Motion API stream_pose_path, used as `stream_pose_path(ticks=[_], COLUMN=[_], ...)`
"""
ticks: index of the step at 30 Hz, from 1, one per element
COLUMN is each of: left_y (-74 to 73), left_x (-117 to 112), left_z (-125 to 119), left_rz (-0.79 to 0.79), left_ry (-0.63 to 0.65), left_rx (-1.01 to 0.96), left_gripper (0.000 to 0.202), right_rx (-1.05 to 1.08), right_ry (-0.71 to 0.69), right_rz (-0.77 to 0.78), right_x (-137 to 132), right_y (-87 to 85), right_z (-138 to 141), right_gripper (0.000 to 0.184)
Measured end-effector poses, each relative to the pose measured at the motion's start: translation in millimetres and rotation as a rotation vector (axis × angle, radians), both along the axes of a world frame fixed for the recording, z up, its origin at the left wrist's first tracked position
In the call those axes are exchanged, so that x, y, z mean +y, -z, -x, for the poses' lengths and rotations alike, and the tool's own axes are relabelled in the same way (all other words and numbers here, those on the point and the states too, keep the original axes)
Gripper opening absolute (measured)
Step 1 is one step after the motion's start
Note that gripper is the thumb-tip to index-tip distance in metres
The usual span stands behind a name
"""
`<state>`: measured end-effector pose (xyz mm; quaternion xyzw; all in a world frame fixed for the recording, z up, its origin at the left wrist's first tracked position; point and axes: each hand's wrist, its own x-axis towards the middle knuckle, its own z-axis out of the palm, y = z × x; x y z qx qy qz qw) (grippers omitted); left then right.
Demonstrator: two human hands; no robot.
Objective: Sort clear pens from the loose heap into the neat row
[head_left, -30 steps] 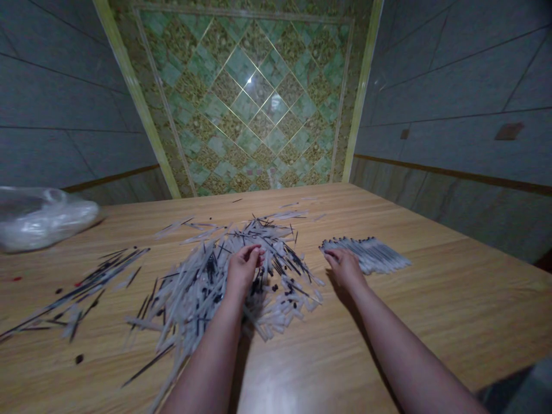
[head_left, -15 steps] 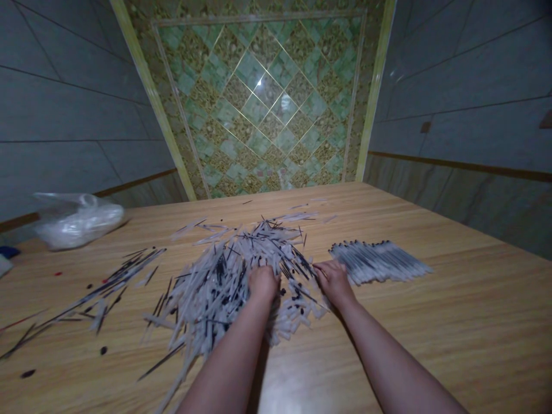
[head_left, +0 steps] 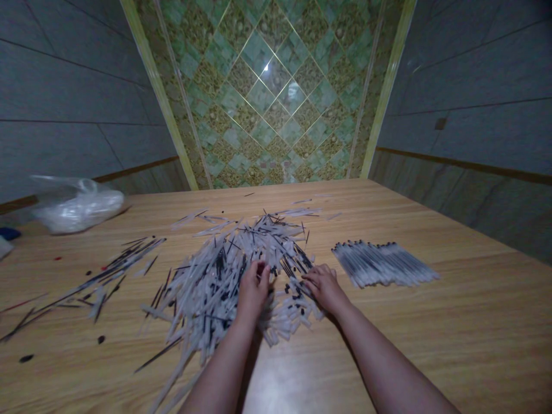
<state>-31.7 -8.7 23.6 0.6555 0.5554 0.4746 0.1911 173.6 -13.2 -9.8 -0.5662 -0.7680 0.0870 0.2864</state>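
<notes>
From where I stand, everything is ranged about the loose pile (head_left: 204, 287) of pale tubes and thin dark sticks heaped on the wooden table (head_left: 466, 339). The left hand (head_left: 255, 287) is over the pile's right half, fingers curled and thumb close to them; whether anything is pinched there, I cannot tell. The right hand (head_left: 323, 286) is at the pile's right edge, palm down, its fingers bent low among the sticks and short pale pieces; I cannot tell whether they are closed on one.

The relation that matters, to my eye, is to the neat row (head_left: 383, 264) of dark-tipped tubes, which lies to the right of the pile with a strip of bare wood between. Its tubes lie side by side, each long axis slanting from a dark end, far and left, to a pale end, near and right. The right hand is plainly the nearer to it, just short of the row's left end; the left hand is well apart. Left of the pile lie more dark sticks (head_left: 125, 259), and beyond them a clear plastic bag (head_left: 86, 207).
</notes>
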Motion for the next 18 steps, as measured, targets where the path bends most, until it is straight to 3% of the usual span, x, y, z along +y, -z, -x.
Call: stream_pose_path(ticks=[7,11,18], left_y=[23.6,22.2,18.9], left_x=[-12.2,-13.5,-13.6], left_z=[-3.3,-5.6,-9.9], left_rz=[-0.193,-0.272,-0.312], left_ry=[0.013,0.095,0.128], left_rx=[0.116,0.174,0.253], left_gripper=[0.022,0.020,0.023], right_rx=[-0.034,-0.059,-0.113], right_ry=[0.015,-0.014,-0.015], right_rz=[0.073,0.124,0.194], right_x=[-5.3,-14.3,-11.8], right_y=[-10.6,-18.7,-11.1], right_z=[-8.2,-14.9,-3.8], right_gripper=[0.020,0.018,0.014])
